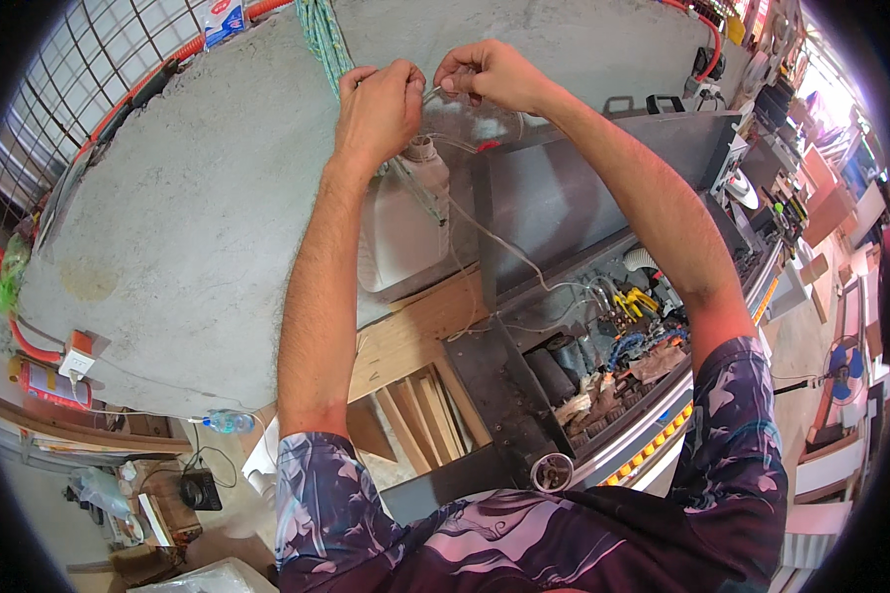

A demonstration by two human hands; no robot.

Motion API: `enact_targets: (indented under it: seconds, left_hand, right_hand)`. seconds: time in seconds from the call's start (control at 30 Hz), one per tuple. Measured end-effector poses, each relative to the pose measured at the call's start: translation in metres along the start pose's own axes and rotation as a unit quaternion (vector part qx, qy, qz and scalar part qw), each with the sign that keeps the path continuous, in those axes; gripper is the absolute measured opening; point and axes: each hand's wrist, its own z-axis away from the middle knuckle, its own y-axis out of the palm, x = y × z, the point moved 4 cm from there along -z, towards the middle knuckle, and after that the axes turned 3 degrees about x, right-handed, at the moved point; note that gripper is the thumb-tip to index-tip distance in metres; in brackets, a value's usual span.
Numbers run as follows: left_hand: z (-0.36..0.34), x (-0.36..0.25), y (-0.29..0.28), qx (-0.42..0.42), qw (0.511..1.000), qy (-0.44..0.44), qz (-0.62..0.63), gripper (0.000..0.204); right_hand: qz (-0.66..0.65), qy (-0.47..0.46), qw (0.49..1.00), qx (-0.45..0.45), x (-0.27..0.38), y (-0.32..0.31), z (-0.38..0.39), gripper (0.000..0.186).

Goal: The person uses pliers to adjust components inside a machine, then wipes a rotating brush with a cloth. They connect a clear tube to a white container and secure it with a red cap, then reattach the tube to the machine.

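Both my hands are raised close together in front of the grey cement wall (pixel 188 217). My left hand (pixel 378 107) has its fingers closed, and my right hand (pixel 485 77) pinches beside it. A short stretch of thin pale cord (pixel 432 93) spans the gap between their fingertips; whether it is wire or string I cannot tell. Behind my left hand hangs a bundle of green rope (pixel 320 40). Just below the hands stands a whitish plastic jug (pixel 405 222) with an open neck. A thin pale cable (pixel 504 242) trails down past the jug.
Below my right arm, an open dark metal toolbox holds yellow-handled pliers (pixel 635 301) and various tools, its grey lid (pixel 564 188) raised. A wooden frame (pixel 415 321) and a round cup (pixel 552 472) are near my body. A socket box (pixel 77 356) is at left.
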Motion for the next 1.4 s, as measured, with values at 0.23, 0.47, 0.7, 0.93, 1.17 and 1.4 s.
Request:
enact_targets:
  seconds: [0.23,0.47,0.7,0.93,1.17,1.4]
  left_hand:
    - [0.003,-0.004,-0.003,0.092,0.994,0.012,-0.058,0.015]
    - [0.007,-0.012,-0.001,0.146,0.979,0.048,-0.134,0.013]
    - [0.010,-0.015,-0.005,0.141,0.980,0.036,-0.133,0.012]
    - [0.005,-0.016,0.003,0.206,0.957,0.011,-0.203,0.011]
    - [0.003,-0.009,0.002,0.159,0.984,0.006,-0.086,0.016]
    - [0.001,-0.010,0.004,0.159,0.974,0.012,-0.158,0.010]
  right_hand:
    - [0.076,0.053,0.993,0.069,0.012,0.017,0.009,0.012]
    - [-0.034,0.074,0.991,0.106,-0.006,0.016,0.007,0.031]
    - [-0.059,0.063,0.991,0.101,-0.003,0.009,0.015,0.026]
    - [-0.052,0.143,0.986,0.070,-0.032,-0.040,0.032,0.016]
    - [0.274,-0.068,0.958,0.044,0.008,0.002,0.007,0.009]
    - [0.211,0.028,0.977,0.026,0.019,0.035,-0.004,0.022]
